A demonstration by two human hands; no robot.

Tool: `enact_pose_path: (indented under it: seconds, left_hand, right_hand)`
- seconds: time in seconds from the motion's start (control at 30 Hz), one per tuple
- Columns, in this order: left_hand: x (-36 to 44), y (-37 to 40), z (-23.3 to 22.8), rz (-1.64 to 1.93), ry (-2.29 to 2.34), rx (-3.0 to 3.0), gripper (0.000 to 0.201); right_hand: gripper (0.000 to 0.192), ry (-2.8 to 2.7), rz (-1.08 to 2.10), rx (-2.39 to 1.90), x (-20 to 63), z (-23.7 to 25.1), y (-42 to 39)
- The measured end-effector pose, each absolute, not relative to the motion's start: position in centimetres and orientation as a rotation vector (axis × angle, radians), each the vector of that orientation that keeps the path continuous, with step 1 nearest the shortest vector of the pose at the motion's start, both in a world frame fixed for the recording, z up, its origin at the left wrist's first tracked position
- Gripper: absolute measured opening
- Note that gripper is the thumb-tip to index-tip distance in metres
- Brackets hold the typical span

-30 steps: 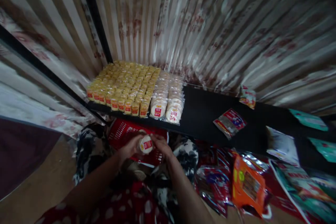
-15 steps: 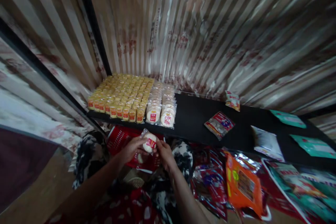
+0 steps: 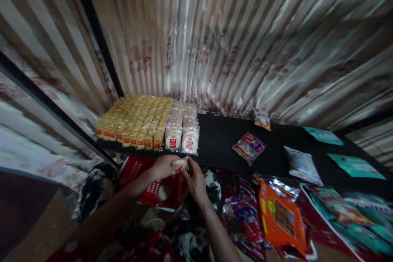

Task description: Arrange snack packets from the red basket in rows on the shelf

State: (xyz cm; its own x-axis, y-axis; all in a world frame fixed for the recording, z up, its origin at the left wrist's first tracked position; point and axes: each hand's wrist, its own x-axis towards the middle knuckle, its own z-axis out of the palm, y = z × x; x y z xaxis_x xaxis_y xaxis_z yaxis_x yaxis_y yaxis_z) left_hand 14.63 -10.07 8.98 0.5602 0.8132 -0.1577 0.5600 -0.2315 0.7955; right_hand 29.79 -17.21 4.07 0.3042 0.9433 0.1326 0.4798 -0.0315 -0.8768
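A small clear-wrapped pack of round white crackers (image 3: 180, 163) is held between my two hands, just in front of the black shelf's edge. My left hand (image 3: 164, 166) grips it from the left with closed fingers. From the right, my right hand (image 3: 195, 179) pinches it, partly covering it. Below them a red printed bag (image 3: 135, 170) lies across my lap, a round white shape (image 3: 162, 192) showing on or in it. On the shelf, two rows of like cracker packs (image 3: 173, 141) stand on edge beside several rows of yellow wrapped snacks (image 3: 135, 123).
The black shelf (image 3: 215, 137) also carries a red-and-grey packet (image 3: 249, 147), a small red-and-white packet (image 3: 262, 118), a silvery pouch (image 3: 302, 164) and teal packets (image 3: 356, 166). Below it are an orange bag (image 3: 282, 217) and dark red packets (image 3: 245, 217). Corrugated sheeting (image 3: 190, 41) rises behind.
Both hands have lifted the cracker pack toward the shelf edge and tilted it, so its front label shows less. The view has shifted slightly, moving the shelf down and left.
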Motion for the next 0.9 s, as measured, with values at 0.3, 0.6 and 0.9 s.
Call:
enact_pose_path:
  seconds: [0.3, 0.6, 0.9]
  left_hand:
    - [19.8, -9.1, 9.7, 0.663, 1.256, 2.037, 0.052]
    - [20.6, -11.9, 7.0, 0.534, 1.361, 2.193, 0.05]
    - [21.4, -11.3, 5.7, 0.568, 1.329, 2.133, 0.053]
  right_hand:
    - [0.042, -1.076, 0.658, -1.779, 33.1, 5.2, -14.8]
    - [0.038, -1.28, 0.499, -1.935, 34.3, 3.8, -12.2]
    - [0.037, -1.314, 0.342, -2.139, 33.6, 3.9, -11.4]
